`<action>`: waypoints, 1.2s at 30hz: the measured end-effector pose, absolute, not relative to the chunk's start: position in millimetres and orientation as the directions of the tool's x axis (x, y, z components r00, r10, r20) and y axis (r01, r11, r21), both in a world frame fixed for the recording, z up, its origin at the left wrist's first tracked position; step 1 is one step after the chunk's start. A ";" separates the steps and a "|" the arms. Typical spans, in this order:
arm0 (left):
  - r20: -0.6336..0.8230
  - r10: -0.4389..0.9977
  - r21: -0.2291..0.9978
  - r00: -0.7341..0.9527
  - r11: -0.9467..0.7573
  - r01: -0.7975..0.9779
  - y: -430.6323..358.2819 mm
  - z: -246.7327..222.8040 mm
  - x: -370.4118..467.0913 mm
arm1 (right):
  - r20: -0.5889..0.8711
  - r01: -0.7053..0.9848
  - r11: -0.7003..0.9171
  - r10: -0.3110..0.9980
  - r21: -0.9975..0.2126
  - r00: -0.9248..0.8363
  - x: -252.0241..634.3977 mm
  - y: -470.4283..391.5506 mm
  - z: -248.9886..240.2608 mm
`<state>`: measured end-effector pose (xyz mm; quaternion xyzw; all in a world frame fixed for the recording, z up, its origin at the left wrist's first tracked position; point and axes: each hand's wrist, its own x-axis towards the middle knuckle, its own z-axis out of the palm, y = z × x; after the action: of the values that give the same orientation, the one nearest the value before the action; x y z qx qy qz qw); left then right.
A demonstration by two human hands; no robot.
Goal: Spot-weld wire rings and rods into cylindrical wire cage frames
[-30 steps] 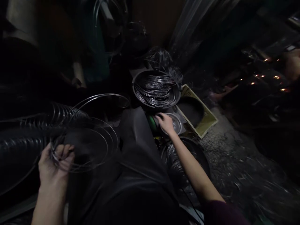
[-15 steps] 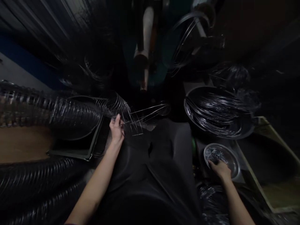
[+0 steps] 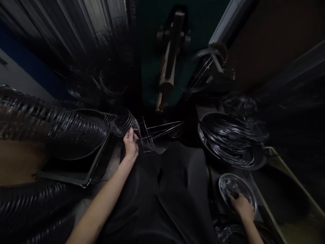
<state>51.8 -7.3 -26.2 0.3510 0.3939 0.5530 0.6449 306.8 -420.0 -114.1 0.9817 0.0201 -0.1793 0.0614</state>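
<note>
My left hand (image 3: 131, 144) is closed on a thin wire frame (image 3: 150, 138), pinched between thumb and fingers. The frame's long prongs reach rightward to a narrow point, with shorter cross wires near the hand. On the right, my right hand (image 3: 242, 205) dips into a round shiny metal dish (image 3: 254, 202). Small metal pieces (image 3: 230, 185) lie in that dish, and my bent fingers are down among them. Dim light and the hand itself hide what those fingertips hold.
Beyond the frame stands a dark green machine with a rod-like electrode (image 3: 166, 79). A large basin (image 3: 201, 134) of bundled wire parts sits right. Coiled wire rings (image 3: 76, 127) lie left, above a green-edged crate (image 3: 63, 176). A dark apron (image 3: 177, 189) covers my lap.
The view has tilted, so the machine and both dishes sit lower in the picture. My left hand still holds the wire frame; my right hand stays in the small dish.
</note>
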 end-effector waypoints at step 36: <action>-0.018 0.999 0.950 -0.044 0.003 -0.311 42.5 -22.9 48.0 | -0.430 -0.618 0.137 0.602 -0.774 0.672 197.2 -61.0 32.8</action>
<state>48.0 42.5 -22.9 0.4006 0.4291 0.5814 0.5634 197.2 -61.0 32.8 0.5177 -0.0077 -0.4046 -0.7538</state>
